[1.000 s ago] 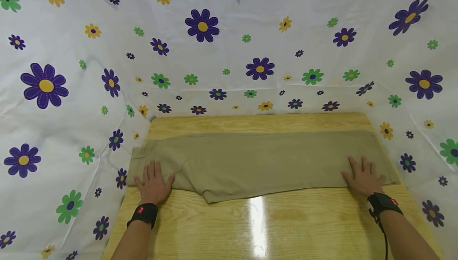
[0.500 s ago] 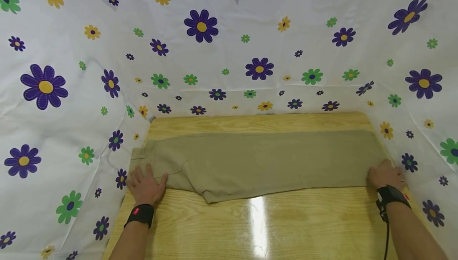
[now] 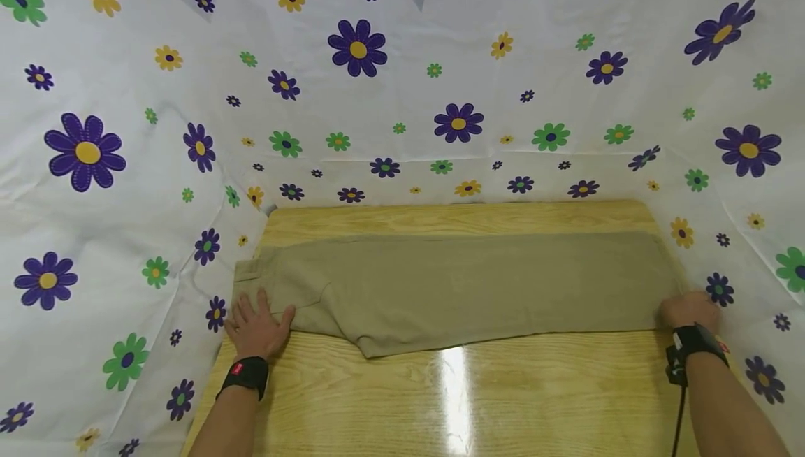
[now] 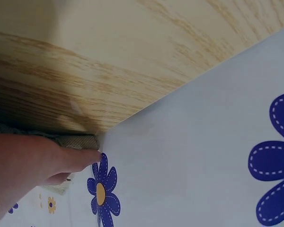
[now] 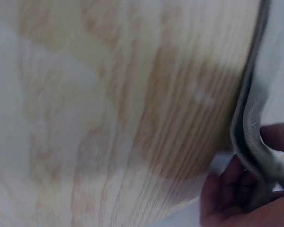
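Trousers: a khaki pair [image 3: 465, 282], doubled lengthwise, lies flat across the bench [image 3: 352, 401], waist end at the left, leg end at the right, with the pointed crotch corner toward the person.
Left hand: it [image 3: 259, 328] rests palm down on the near corner of the waist end, fingers spread over the fabric.
Right hand: it [image 3: 690, 314] is at the near corner of the leg end, fingers curled and pinching the hem; the right wrist view shows the cloth edge between thumb and fingers.
Wrists: a black band [image 3: 244, 376] is on the left and another black strap [image 3: 699, 345] on the right, a dark cable [image 3: 678, 418] hanging from the latter.
Bench: light wood grain, a bright streak of reflected light on its near half.
Surround: white sheeting [image 3: 402, 97] printed with purple, yellow and green flowers stands behind and along both sides.
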`<state>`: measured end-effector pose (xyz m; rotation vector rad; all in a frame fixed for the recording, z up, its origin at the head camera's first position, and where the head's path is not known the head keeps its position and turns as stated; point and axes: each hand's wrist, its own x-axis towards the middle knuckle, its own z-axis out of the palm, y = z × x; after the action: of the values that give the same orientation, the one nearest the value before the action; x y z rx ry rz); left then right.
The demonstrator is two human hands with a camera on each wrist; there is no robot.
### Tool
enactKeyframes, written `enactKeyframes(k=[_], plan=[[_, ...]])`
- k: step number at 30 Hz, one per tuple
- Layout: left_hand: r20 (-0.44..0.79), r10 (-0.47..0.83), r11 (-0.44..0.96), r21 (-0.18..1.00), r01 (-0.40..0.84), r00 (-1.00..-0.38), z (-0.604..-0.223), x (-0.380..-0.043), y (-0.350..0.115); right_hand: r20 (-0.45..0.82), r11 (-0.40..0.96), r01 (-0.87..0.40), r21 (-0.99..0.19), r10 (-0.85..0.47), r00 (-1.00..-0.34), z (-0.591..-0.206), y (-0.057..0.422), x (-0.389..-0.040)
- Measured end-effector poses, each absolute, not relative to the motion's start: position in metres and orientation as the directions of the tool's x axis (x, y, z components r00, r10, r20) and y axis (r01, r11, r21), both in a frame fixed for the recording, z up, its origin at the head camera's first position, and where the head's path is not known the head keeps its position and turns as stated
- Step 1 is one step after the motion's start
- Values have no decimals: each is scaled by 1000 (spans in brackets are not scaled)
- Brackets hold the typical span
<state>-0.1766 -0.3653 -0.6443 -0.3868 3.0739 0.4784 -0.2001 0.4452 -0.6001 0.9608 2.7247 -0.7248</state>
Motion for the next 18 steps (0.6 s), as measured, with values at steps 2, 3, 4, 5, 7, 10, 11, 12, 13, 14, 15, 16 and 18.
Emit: enactKeyframes(k=[2, 3, 4, 5, 7, 10, 11, 12, 13, 14, 15, 16, 18], plan=[[-62, -241, 924, 289, -249, -969, -642, -177, -365, -251, 666, 594, -452, 544, -801, -597, 446, -201], [-68, -244, 924, 286, -253, -967, -642, -177, -366, -221, 659, 578, -481, 546, -808, -595, 444, -202], [-72, -245, 924, 284, -255, -967, -641, -178, -365, -197, 640, 573, -512, 562, -803, -592, 443, -203], [-77, -245, 925, 280, -257, -966, -642, -179, -365, -174, 616, 562, -553, 574, -800, -586, 440, -204], [-78, -246, 926, 277, -258, -966, -643, -179, -365, -137, 558, 536, -634, 600, -788, -575, 433, -206], [-65, -246, 927, 275, -254, -967, -645, -178, -365, -114, 458, 476, -751, 620, -776, -557, 421, -209], [-60, -245, 928, 274, -252, -968, -645, -178, -365, -110, 436, 455, -777, 616, -780, -551, 417, -210], [-54, -244, 928, 276, -249, -968, -645, -178, -365, -110, 415, 441, -796, 617, -779, -545, 412, -212], [-51, -243, 928, 278, -247, -969, -646, -178, -365, -108, 400, 428, -810, 616, -780, -539, 408, -214], [-49, -242, 928, 279, -246, -969, -646, -178, -365, -97, 390, 407, -826, 613, -784, -533, 403, -217], [-46, -242, 927, 283, -245, -969, -645, -178, -365, -82, 383, 386, -839, 612, -787, -528, 397, -220], [-44, -241, 927, 284, -243, -970, -645, -178, -364, -63, 383, 363, -850, 609, -790, -523, 391, -223], [-43, -239, 926, 290, -241, -970, -643, -177, -363, -15, 389, 313, -867, 607, -795, -515, 377, -231]])
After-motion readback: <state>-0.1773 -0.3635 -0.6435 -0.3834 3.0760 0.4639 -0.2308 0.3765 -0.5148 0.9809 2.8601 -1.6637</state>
